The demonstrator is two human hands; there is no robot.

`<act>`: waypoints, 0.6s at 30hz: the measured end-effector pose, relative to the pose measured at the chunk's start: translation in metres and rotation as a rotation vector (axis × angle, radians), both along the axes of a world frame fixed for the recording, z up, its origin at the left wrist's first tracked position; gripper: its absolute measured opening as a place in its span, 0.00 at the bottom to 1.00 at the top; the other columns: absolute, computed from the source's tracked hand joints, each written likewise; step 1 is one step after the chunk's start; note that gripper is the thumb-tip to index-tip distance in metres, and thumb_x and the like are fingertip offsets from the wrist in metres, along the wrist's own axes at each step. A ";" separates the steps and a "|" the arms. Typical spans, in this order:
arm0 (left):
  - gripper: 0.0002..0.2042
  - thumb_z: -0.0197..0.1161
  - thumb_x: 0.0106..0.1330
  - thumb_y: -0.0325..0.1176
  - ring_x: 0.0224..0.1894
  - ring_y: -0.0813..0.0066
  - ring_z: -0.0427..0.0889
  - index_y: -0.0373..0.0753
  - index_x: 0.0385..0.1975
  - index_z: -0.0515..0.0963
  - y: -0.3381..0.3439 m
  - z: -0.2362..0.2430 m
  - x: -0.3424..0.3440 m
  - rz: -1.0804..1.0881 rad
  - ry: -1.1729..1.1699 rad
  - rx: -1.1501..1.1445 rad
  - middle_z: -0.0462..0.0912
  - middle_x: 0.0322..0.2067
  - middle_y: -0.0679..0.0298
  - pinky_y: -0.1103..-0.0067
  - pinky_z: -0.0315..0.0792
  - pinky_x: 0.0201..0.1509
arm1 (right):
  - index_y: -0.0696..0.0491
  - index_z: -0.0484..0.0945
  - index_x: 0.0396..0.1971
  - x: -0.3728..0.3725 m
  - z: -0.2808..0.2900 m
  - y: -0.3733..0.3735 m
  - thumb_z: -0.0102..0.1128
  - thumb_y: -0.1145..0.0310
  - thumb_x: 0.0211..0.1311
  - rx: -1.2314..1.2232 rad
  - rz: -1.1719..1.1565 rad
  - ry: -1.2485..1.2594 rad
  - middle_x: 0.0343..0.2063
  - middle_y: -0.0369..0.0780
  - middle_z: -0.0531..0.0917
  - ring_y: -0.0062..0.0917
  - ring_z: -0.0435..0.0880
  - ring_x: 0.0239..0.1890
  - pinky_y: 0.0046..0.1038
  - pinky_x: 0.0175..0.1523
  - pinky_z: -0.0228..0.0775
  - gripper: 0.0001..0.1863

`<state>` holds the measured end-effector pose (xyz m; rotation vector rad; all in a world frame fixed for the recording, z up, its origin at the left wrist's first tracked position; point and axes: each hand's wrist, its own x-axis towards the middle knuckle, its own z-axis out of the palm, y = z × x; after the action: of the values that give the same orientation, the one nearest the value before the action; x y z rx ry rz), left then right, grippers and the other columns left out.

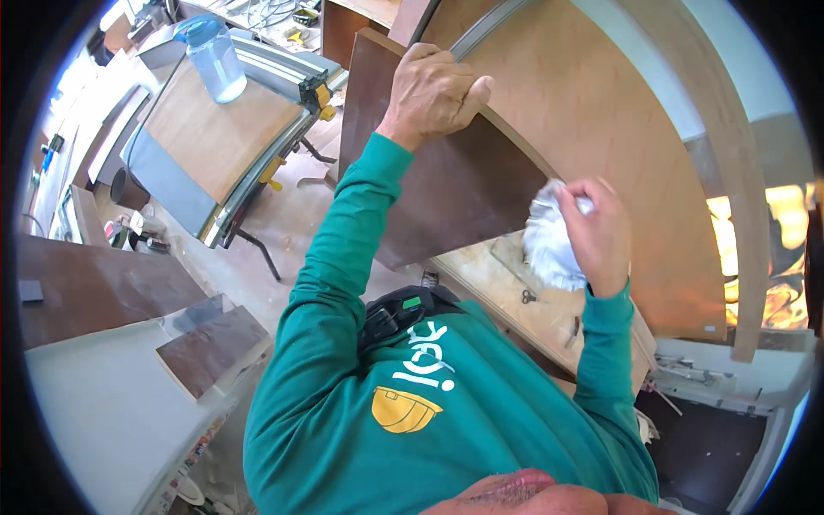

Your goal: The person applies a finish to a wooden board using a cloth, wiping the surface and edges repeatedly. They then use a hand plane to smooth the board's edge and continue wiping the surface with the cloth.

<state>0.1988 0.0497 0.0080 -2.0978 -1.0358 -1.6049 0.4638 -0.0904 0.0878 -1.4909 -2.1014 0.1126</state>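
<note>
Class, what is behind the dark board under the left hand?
Past the edge of the dark board, a lighter wooden panel shows; whatever the board covers is hidden.

The left hand [434, 96] is curled well forward, and the right hand [601, 236] (the nearer one) pinches.
</note>
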 end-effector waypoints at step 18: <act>0.23 0.62 0.75 0.46 0.27 0.60 0.79 0.42 0.16 0.79 0.007 -0.001 -0.004 0.010 0.010 -0.008 0.79 0.18 0.63 0.67 0.73 0.47 | 0.58 0.81 0.33 -0.032 -0.004 0.016 0.69 0.70 0.66 0.084 0.037 0.000 0.31 0.47 0.83 0.45 0.84 0.34 0.41 0.41 0.74 0.08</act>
<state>0.1952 0.0567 0.0067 -2.1003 -1.0490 -1.5872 0.4322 -0.0743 0.0842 -1.4031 -2.1081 0.0374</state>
